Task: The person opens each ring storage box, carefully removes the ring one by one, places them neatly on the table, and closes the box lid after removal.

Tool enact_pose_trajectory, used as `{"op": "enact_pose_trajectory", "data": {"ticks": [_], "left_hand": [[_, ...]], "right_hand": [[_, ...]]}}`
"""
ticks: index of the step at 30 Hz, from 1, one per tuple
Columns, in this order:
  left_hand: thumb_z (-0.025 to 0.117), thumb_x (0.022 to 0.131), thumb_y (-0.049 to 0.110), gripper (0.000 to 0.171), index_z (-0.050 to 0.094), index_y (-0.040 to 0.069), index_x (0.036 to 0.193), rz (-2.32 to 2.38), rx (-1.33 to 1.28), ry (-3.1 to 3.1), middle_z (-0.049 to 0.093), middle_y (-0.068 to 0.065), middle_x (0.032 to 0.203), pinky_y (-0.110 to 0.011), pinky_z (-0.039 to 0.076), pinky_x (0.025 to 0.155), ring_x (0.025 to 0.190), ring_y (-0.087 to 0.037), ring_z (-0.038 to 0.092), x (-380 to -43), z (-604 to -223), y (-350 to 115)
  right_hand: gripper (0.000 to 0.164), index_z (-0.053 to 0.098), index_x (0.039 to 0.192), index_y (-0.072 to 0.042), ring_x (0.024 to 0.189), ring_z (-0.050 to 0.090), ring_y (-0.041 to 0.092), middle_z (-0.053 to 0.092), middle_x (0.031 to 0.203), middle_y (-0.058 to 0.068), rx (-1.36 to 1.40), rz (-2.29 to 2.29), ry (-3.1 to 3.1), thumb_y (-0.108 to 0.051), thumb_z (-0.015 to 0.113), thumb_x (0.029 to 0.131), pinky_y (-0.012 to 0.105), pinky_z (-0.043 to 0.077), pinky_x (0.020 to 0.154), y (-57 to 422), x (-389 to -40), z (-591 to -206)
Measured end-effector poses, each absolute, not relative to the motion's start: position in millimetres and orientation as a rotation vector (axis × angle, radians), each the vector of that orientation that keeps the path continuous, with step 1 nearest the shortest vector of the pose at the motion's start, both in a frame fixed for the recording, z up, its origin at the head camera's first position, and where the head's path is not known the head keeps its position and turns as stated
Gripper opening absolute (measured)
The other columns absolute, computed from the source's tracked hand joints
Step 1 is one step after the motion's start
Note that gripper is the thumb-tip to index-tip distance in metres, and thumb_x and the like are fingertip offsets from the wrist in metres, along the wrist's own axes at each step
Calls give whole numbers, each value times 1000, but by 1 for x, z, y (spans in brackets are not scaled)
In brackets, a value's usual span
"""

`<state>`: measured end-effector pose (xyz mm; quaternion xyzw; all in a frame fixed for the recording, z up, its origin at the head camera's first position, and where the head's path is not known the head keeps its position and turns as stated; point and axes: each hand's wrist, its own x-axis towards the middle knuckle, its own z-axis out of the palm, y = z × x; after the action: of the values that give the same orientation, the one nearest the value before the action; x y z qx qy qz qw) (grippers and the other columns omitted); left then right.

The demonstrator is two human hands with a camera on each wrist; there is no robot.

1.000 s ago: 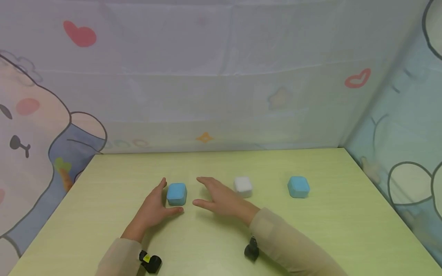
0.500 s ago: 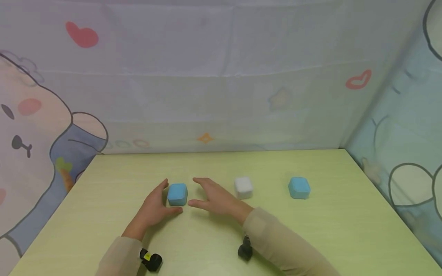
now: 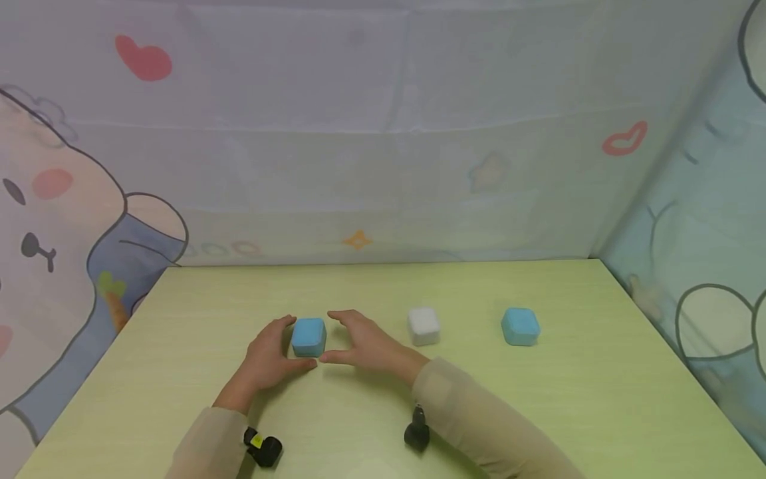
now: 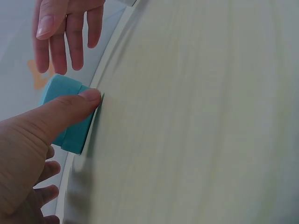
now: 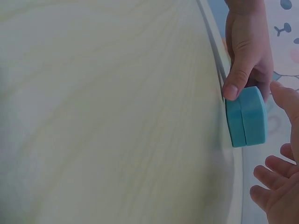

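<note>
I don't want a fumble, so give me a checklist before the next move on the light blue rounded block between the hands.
1. Light blue rounded block resting on the pale yellow-green table: ok.
2. Left hand beside it: ok.
3. Left hand firmly pressing it: cannot tell.
4. Right hand gripping it: not ok, fingers not wrapped round it.
5. White rounded block apart from it: ok.

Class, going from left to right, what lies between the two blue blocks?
Starting from the left blue block, the head view shows the right hand, then the white block, then bare tabletop up to the right blue block.
</note>
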<state>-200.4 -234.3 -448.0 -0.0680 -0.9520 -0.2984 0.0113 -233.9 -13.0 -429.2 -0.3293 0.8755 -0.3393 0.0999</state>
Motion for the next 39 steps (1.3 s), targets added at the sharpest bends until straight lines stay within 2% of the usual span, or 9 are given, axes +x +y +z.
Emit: {"op": "enact_pose_trajectory", "data": {"ticks": [7, 10, 15, 19, 25, 30, 39], "left_hand": [[79, 73, 43, 90, 38, -5, 138, -907, -230, -2977, 39, -27, 143, -65, 32, 101, 131, -47, 37, -202, -450, -236], [78, 74, 44, 91, 37, -4, 139, -942, -227, -2985, 42, -26, 142, -67, 27, 103, 131, -47, 37, -203, -449, -235], [78, 75, 41, 90, 35, -6, 139, -1014, -222, -3007, 38, -29, 144, -70, 12, 107, 138, -50, 23, -202, -445, -234], [77, 77, 35, 87, 33, -7, 139, -1055, -209, -3015, 34, -30, 146, -70, 6, 107, 140, -50, 14, -203, -444, -234], [77, 78, 31, 79, 38, -6, 135, -1078, -209, -3003, 33, -30, 146, -70, 6, 107, 140, -52, 13, -205, -445, -233], [78, 76, 35, 80, 40, -6, 134, -1072, -223, -2995, 32, -30, 146, -71, 6, 107, 139, -51, 14, -208, -449, -234], [77, 74, 45, 79, 48, 1, 133, -1007, -183, -3008, 13, -25, 155, -74, -7, 102, 141, -50, -3, -207, -449, -237]], "right_hand": [[84, 33, 146, -12, 130, 46, 23, 41, 146, 6, -944, -1032, 2568, -47, 71, 81, 36, 42, 104, -20, -236, -434], [83, 34, 146, -11, 131, 46, 23, 42, 146, 6, -927, -1056, 2554, -45, 72, 80, 35, 42, 104, -22, -237, -434], [82, 35, 145, -10, 131, 45, 23, 43, 146, 6, -934, -1072, 2536, -43, 72, 80, 34, 41, 105, -28, -237, -434], [80, 36, 144, -8, 131, 45, 24, 43, 145, 8, -939, -1065, 2530, -43, 71, 81, 34, 41, 106, -32, -238, -435], [79, 36, 144, -7, 131, 46, 24, 44, 144, 9, -926, -1033, 2544, -41, 72, 82, 35, 40, 106, -37, -240, -436], [78, 36, 145, -8, 130, 46, 23, 45, 144, 9, -907, -990, 2566, -38, 72, 82, 35, 39, 107, -40, -243, -435], [76, 36, 145, -8, 130, 47, 23, 46, 143, 10, -881, -969, 2575, -36, 71, 83, 35, 41, 105, -45, -245, -434]]}}
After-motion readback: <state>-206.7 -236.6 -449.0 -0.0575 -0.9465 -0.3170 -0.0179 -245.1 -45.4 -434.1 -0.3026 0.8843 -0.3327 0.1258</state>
